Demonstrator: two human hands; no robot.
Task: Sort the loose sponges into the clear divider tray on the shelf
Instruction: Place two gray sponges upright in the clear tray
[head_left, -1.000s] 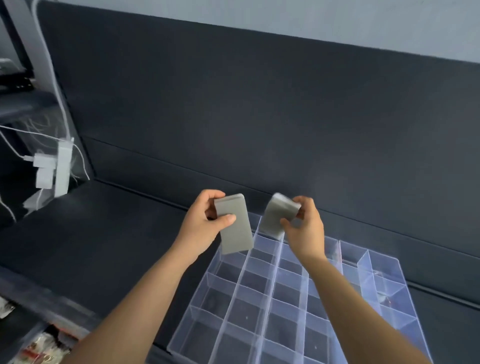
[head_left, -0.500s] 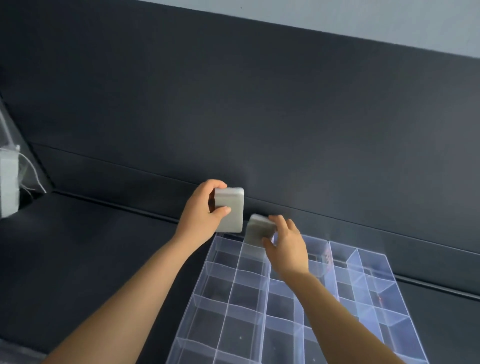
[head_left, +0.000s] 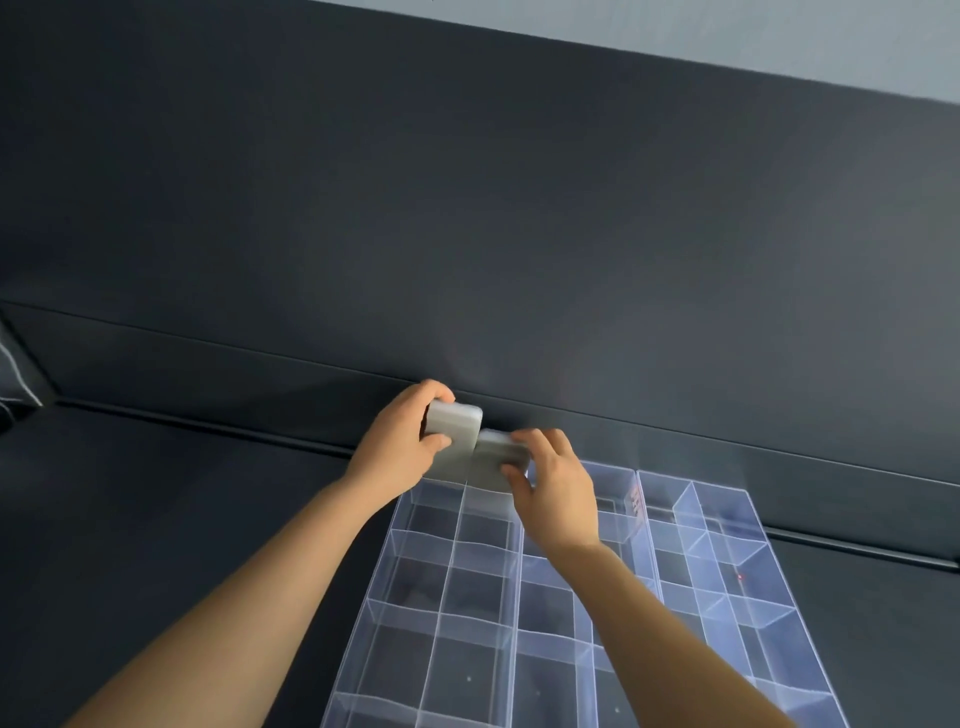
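A clear divider tray (head_left: 452, 618) with several compartments lies on the dark shelf. My left hand (head_left: 397, 449) grips a grey sponge (head_left: 454, 436) upright over the tray's far left corner compartment. My right hand (head_left: 553, 491) holds a second grey sponge (head_left: 493, 460) right beside it, over the neighbouring far compartment. The two sponges touch side by side. Their lower ends sit at the tray's far rim; I cannot tell how deep they reach.
The shelf's dark back wall (head_left: 467, 234) rises just behind the tray. A dark shelf surface (head_left: 156, 493) stretches to the left of the tray. A white cable (head_left: 15, 376) shows at the far left edge.
Both hands have lowered and moved toward the tray's far left corner, bringing the two sponges together. The view has shifted right, and the white plugs at left have left the frame.
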